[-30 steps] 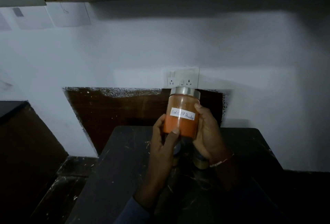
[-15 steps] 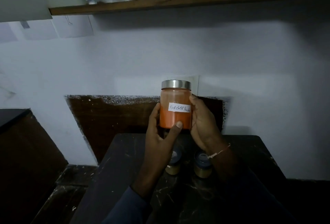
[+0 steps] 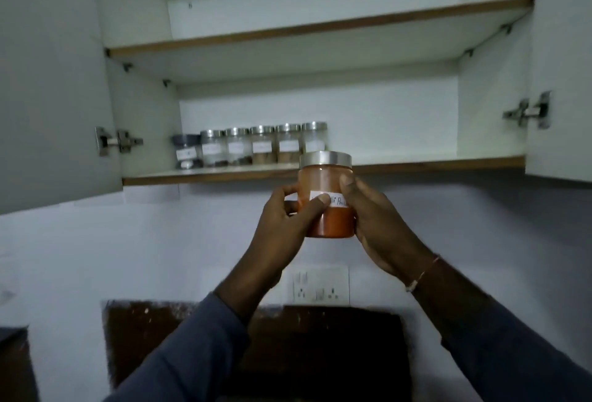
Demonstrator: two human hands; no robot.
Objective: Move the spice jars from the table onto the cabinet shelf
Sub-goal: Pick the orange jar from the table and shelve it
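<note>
While we hold the orange spice jar (image 3: pixel 324 182) up in the air with both hands, its silver lid (image 3: pixel 325 159) is level with the front edge of the bottom shelf (image 3: pixel 432 163). The jar stands straight up and is not on the shelf yet. Our left hand (image 3: pixel 288 219) wraps round it from nine o'clock, thumb on the white label (image 3: pixel 337 201). Our right hand (image 3: pixel 378 222) wraps round it from three o'clock. At ten o'clock from it, six more jars (image 3: pixel 262 145) stand in a row on that shelf. At six o'clock, a white socket plate (image 3: pixel 320 284) is on the wall.
</note>
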